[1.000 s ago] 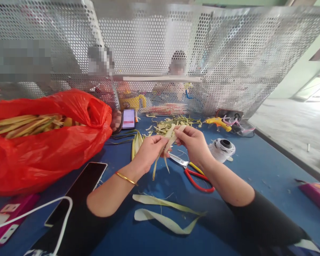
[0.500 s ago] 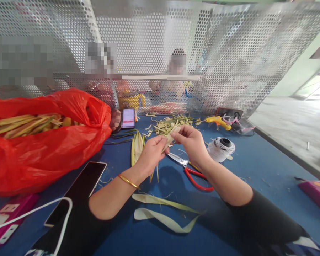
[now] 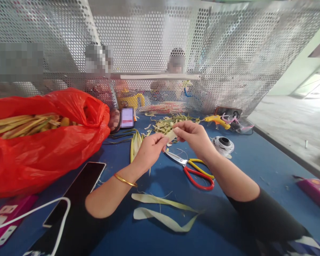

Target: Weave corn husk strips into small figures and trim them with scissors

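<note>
Both my hands are raised over the blue table (image 3: 256,167) and pinch one pale leaf strip (image 3: 170,135) between them. My left hand (image 3: 149,151), with a gold bangle at the wrist, is closed on the strip's lower end. My right hand (image 3: 193,137) is closed on its upper end. Below my right hand lie scissors (image 3: 193,169) with red and yellow handles. Two long leaf strips (image 3: 162,211) lie on the table nearer to me.
A red plastic bag (image 3: 42,149) full of leaves fills the left. A phone (image 3: 77,190) with a white cable lies beside it. Leaf scraps (image 3: 170,122), a yellow glue gun (image 3: 217,121) and a thread spool (image 3: 223,144) lie farther back. People sit behind a perforated metal screen (image 3: 149,42).
The dangling ends of the strip below my left hand have shortened as the strip was drawn up. Both hands have shifted slightly away from me.
</note>
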The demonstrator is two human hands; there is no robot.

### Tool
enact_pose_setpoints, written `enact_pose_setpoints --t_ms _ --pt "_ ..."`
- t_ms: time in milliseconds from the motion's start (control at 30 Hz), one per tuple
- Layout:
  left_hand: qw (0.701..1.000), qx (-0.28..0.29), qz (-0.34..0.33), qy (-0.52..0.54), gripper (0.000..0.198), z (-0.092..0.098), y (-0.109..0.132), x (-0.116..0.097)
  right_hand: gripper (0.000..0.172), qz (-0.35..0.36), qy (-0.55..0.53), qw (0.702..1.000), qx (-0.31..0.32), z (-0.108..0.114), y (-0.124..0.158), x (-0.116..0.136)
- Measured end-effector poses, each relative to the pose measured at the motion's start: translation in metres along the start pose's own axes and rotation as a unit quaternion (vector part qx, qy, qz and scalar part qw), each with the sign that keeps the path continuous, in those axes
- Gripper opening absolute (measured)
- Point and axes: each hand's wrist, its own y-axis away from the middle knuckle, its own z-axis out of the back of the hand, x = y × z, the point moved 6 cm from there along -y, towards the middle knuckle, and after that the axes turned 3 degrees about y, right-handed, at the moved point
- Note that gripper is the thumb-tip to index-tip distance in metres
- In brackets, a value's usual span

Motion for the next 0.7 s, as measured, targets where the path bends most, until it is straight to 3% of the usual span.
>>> enact_pose_setpoints --t_ms 300,467,600,700 --pt "0.997 0.045 -0.026 -0.05 0.024 0.005 -0.002 -0.009 0.013 0.029 0.09 0.991 0.099 0.007 -0.003 0.013" --pt "0.995 0.061 -0.009 -0.072 0.023 0.009 -0.005 -0.005 0.013 0.09 0.166 0.978 0.082 0.01 -0.002 0.018" --pt "0.996 0.067 -0.02 -0.06 0.014 0.008 -0.004 -0.009 0.013 0.14 0.232 0.957 0.101 -0.003 0.006 0.022" --pt "0.991 0.131 0.006 -0.009 0.01 -0.004 0.0 -0.008 0.014 0.167 0.263 0.942 0.129 -0.015 0.013 0.025"
